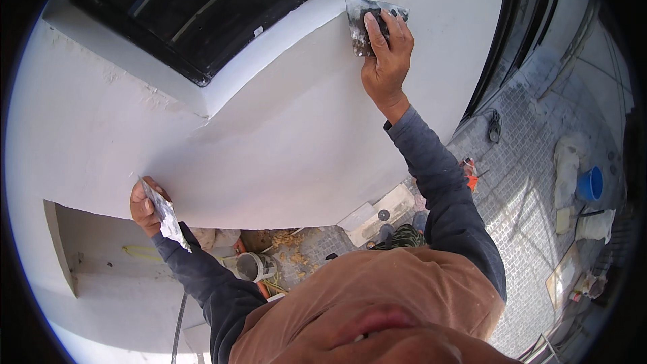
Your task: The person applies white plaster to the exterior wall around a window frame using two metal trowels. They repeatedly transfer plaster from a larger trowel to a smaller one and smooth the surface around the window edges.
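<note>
My right hand [389, 61], at the end of a raised arm, grips a dark, putty-smeared filling knife [358, 35]. Its wide blade lies at the white wall [303, 121], just below and right of the window recess; whether the edge touches cannot be made out. Lower on the left, my left hand [143, 207] is closed round a second filling knife [166, 214]. White putty is heaped along that blade, which tilts away from the fingers. A slightly darker, damp-looking patch shows on the wall between both hands.
A dark-framed window [202, 13] is set in the wall above. Below are an opening [101, 243], a grey bucket [251, 266] and a pale board [384, 216]. Rightward, the tiled floor [519, 182] holds a blue bucket [590, 184], an orange tool [470, 176] and sacks [569, 165].
</note>
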{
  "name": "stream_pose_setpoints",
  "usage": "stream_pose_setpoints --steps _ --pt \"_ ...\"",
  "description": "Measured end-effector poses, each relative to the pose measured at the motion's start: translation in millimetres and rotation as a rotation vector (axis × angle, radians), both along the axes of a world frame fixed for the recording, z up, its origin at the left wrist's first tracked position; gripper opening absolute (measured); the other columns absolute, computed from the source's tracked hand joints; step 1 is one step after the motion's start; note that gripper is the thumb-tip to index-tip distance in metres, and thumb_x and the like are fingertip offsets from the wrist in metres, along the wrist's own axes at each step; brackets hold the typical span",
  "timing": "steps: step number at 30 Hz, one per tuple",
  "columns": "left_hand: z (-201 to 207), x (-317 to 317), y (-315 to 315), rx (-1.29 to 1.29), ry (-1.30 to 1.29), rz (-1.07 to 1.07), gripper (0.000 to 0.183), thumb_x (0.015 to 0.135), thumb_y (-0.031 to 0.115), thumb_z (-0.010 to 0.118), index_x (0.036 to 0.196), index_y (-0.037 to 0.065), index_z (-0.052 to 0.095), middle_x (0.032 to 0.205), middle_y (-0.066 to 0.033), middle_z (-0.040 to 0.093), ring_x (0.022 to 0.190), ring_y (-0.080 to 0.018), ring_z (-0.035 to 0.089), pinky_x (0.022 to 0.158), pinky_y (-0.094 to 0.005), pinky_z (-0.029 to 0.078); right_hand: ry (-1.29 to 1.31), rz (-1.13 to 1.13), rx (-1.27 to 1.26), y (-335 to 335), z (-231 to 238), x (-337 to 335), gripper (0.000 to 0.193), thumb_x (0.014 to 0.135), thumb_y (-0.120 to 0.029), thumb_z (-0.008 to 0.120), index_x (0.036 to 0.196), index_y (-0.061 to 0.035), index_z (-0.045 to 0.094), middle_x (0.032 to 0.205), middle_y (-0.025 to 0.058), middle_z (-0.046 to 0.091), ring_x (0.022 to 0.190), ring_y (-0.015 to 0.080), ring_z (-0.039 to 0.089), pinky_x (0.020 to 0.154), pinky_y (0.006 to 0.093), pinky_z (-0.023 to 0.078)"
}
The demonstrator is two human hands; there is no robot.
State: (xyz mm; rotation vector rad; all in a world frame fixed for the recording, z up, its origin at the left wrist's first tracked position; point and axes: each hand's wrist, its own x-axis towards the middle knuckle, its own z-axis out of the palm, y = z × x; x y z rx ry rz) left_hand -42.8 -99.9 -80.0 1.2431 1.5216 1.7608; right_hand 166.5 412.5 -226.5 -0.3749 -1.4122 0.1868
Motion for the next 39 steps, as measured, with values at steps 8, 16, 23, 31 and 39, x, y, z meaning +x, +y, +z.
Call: stream_pose_setpoints --steps 8,16,23,31,39 --pt "-1.8 0.8 0.1 0.028 -0.004 0.014 0.042 0.086 0.028 0.080 0.101 -0.004 0.057 0.076 -0.0138 0.068 0.058 -0.0192 0.064 0.053 -0.0275 0.050 -0.127 0.067 0.263 -21.6 -51.0 33.4 0.057 0.079 0.001 0.062 0.128 -0.0252 0.073 0.133 0.0093 0.067 0.128 0.0343 0.056 0.112 0.0528 0.040" --pt "-2.4 -3.1 -2.4 0.027 0.002 0.000 0.044 0.086 0.029 0.080 0.102 -0.005 0.058 0.080 -0.0148 0.069 0.061 -0.0200 0.066 0.055 -0.0281 0.052 0.129 0.021 -0.152 14.7 1.9 5.2 0.071 0.078 0.015 0.061 0.142 -0.0150 0.063 0.138 0.0126 0.060 0.126 0.0375 0.052 0.108 0.0443 0.045" --pt "-3.2 -1.6 -3.1 0.012 -0.015 0.005 0.044 0.086 0.029 0.081 0.102 -0.004 0.058 0.080 -0.0125 0.068 0.063 -0.0198 0.066 0.056 -0.0281 0.053 -0.118 0.058 0.059 -43.2 -16.9 -1.1 0.066 0.075 0.004 0.060 0.132 -0.0279 0.071 0.139 0.0099 0.060 0.131 0.0391 0.049 0.111 0.0570 0.037" --pt "-4.1 -0.4 -1.9 0.033 -0.008 -0.005 0.045 0.086 0.029 0.081 0.102 -0.005 0.057 0.080 -0.0124 0.068 0.061 -0.0176 0.064 0.054 -0.0265 0.049 -0.001 0.113 0.010 -22.3 -45.0 19.2 0.064 0.077 0.006 0.060 0.135 -0.0203 0.069 0.138 0.0096 0.061 0.129 0.0346 0.052 0.110 0.0517 0.040" --pt "-1.5 3.6 6.1 0.047 0.000 -0.003 0.040 0.088 0.026 0.079 0.098 -0.005 0.057 0.068 -0.0082 0.063 0.049 -0.0136 0.054 0.046 -0.0244 0.038 0.056 0.054 -0.178 -27.7 0.5 -10.3 0.080 0.073 0.015 0.057 0.146 -0.0172 0.060 0.142 0.0140 0.054 0.129 0.0393 0.047 0.112 0.0502 0.038"
